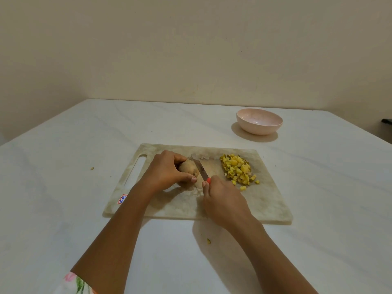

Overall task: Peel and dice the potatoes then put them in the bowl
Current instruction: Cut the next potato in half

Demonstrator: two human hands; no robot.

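well behind the cutting board (265,200) sits the pink bowl (259,121), with diced potato (238,169) heaped on the board's right. left hand (167,171) grips the unpeeled potato (188,167) there; right hand (222,200) clasps the knife (199,166), blade against it.

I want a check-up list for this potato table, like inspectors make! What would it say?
Surface: white table carrying a marbled beige cutting board.
Job's things: brown-skinned potato and pile of yellow diced potato on the board; pink round bowl beyond it, no potato seen inside.
Clutter: small scraps on the table, one in front of the board, one to its left.
Hands: left hand grips the potato; right hand holds an orange-handled knife, blade at the potato's end.
Cables: nothing seen.
Surroundings: plain beige wall; dark object at the right edge, unclear.
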